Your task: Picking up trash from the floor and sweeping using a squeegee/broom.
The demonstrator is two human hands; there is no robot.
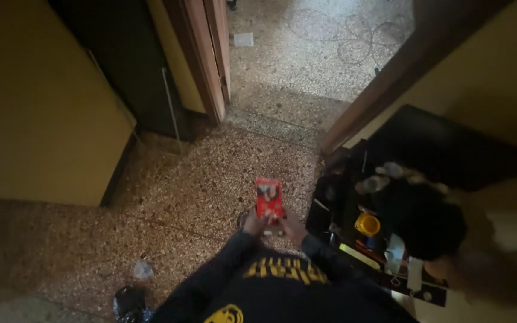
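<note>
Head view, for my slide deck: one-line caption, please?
Both hands hold a red packet over speckled floor beside a cluttered dark shelf.

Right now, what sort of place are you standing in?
Probably a hallway inside a home: speckled terrazzo floor, an open wooden door leading to another room, and a dark cluttered shelf against the yellow wall. Both hands hold a red packet.

The red packet [268, 199] is too small and blurred to tell what it holds. Its lower end hides behind the left hand [254, 224] and right hand [292, 226], whose fingers blur together. The cluttered shelf [336, 197] beside them is dark, its things mostly unreadable. The bottom edge cuts off the dark top [282, 293].
</note>
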